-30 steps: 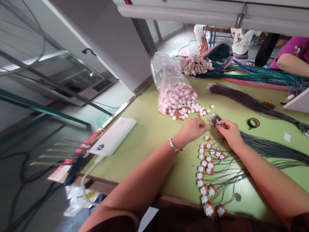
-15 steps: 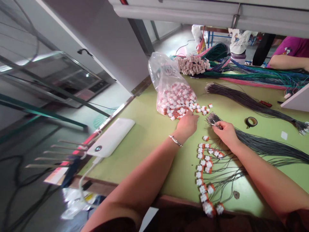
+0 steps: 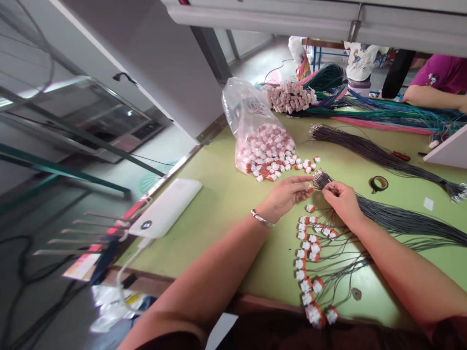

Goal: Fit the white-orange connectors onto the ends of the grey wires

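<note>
Connector point(image 3: 310, 188) and wire bundle point(image 3: 397, 218), held close together.
By the left hand point(image 3: 286, 198), the connector, half hidden, seems pinched; by the right hand point(image 3: 343, 200) the bundle is gripped, well in from the table's point(image 3: 219, 194) left edge. Wire tips point(image 3: 318, 177) should be kept straight and inserted squarely.

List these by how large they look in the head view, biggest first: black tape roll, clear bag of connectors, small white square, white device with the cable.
1. Clear bag of connectors
2. White device with the cable
3. Black tape roll
4. Small white square
</note>
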Demonstrator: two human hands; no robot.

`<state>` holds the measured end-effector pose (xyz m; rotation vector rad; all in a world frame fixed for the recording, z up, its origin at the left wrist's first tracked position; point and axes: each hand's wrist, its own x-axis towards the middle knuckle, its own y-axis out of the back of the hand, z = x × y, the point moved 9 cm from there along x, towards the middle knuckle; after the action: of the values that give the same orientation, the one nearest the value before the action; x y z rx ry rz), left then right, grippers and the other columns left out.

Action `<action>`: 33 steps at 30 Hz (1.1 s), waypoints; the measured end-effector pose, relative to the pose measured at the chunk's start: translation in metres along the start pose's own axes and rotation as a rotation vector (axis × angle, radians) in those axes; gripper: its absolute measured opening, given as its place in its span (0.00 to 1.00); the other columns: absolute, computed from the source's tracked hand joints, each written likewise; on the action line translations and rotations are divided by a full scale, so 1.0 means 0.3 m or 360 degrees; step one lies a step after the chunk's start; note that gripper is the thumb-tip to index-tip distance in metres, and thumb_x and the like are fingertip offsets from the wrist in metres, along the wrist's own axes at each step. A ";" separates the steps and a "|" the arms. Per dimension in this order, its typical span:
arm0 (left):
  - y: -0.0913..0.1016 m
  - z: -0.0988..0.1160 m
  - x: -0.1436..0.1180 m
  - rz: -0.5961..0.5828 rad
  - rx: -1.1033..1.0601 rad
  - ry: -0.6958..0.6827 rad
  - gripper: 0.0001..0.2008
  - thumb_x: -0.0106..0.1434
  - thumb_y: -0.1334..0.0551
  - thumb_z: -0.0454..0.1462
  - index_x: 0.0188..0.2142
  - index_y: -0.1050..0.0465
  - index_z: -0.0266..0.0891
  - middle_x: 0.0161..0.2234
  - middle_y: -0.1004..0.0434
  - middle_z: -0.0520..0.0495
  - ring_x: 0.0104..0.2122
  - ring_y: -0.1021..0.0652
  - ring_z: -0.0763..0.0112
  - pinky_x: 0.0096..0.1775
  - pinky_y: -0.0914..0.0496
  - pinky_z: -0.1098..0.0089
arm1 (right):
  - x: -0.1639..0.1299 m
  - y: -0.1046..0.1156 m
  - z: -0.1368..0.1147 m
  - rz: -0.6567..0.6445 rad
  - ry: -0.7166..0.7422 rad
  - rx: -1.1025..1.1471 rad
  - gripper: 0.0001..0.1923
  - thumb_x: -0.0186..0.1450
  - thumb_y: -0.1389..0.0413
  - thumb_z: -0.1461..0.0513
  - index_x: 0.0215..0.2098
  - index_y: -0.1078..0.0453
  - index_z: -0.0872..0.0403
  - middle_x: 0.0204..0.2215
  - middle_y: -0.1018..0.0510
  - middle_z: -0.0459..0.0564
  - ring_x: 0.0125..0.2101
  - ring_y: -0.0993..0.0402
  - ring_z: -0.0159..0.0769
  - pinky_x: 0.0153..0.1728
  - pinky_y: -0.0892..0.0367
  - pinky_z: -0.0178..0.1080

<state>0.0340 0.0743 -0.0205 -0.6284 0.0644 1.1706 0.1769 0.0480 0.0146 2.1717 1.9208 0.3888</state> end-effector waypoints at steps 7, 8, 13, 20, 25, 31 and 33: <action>-0.006 -0.013 0.016 -0.0161 -0.0155 -0.0067 0.09 0.51 0.32 0.27 0.34 0.22 0.31 0.31 0.20 0.45 0.33 0.20 0.71 0.44 0.28 0.69 | -0.010 0.003 -0.005 0.0046 0.0074 -0.0013 0.10 0.54 0.46 0.56 0.22 0.35 0.54 0.17 0.40 0.41 0.21 0.47 0.28 0.23 0.46 0.33; -0.007 -0.012 0.017 -0.0185 -0.0149 -0.0085 0.11 0.51 0.31 0.28 0.36 0.22 0.32 0.31 0.19 0.45 0.33 0.20 0.72 0.44 0.29 0.69 | -0.011 0.005 -0.005 0.0057 0.0080 -0.0025 0.09 0.54 0.47 0.56 0.22 0.35 0.54 0.17 0.39 0.41 0.20 0.47 0.28 0.23 0.46 0.33; -0.017 -0.011 0.018 -0.0263 -0.0117 -0.0116 0.14 0.48 0.29 0.31 0.37 0.21 0.33 0.31 0.19 0.45 0.34 0.21 0.72 0.44 0.29 0.70 | -0.015 0.016 -0.013 0.0120 0.0131 -0.0063 0.09 0.55 0.47 0.57 0.22 0.35 0.54 0.16 0.39 0.41 0.20 0.46 0.28 0.22 0.46 0.33; -0.016 -0.022 0.025 -0.0277 -0.0154 -0.0120 0.13 0.47 0.28 0.32 0.35 0.21 0.32 0.31 0.19 0.46 0.33 0.20 0.72 0.44 0.29 0.70 | -0.016 0.007 -0.011 0.0090 0.0163 -0.0106 0.09 0.55 0.47 0.57 0.23 0.35 0.54 0.16 0.37 0.41 0.19 0.44 0.28 0.23 0.45 0.33; -0.021 -0.009 0.017 -0.0271 -0.0048 -0.0151 0.14 0.48 0.27 0.33 0.35 0.22 0.33 0.32 0.20 0.47 0.33 0.20 0.72 0.43 0.28 0.70 | -0.017 0.005 -0.005 0.0091 0.0196 -0.0223 0.08 0.56 0.47 0.57 0.24 0.34 0.54 0.17 0.33 0.42 0.19 0.41 0.29 0.23 0.43 0.33; -0.021 0.009 0.009 -0.0186 0.0240 -0.0232 0.13 0.48 0.28 0.34 0.35 0.22 0.33 0.29 0.19 0.47 0.30 0.21 0.74 0.38 0.28 0.71 | -0.010 -0.004 0.012 0.0049 0.0283 -0.0465 0.06 0.57 0.48 0.59 0.28 0.32 0.53 0.21 0.28 0.44 0.22 0.36 0.31 0.27 0.41 0.34; -0.022 0.003 0.009 -0.0198 0.0227 -0.0223 0.14 0.48 0.28 0.35 0.35 0.22 0.33 0.30 0.19 0.46 0.30 0.21 0.73 0.38 0.28 0.71 | -0.006 -0.012 0.019 0.0006 0.0298 -0.0488 0.07 0.58 0.48 0.59 0.29 0.31 0.53 0.22 0.27 0.45 0.22 0.36 0.31 0.27 0.41 0.34</action>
<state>0.0406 0.0755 -0.0179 -0.4179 -0.0099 1.0761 0.1752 0.0469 0.0080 1.9984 1.8047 0.8535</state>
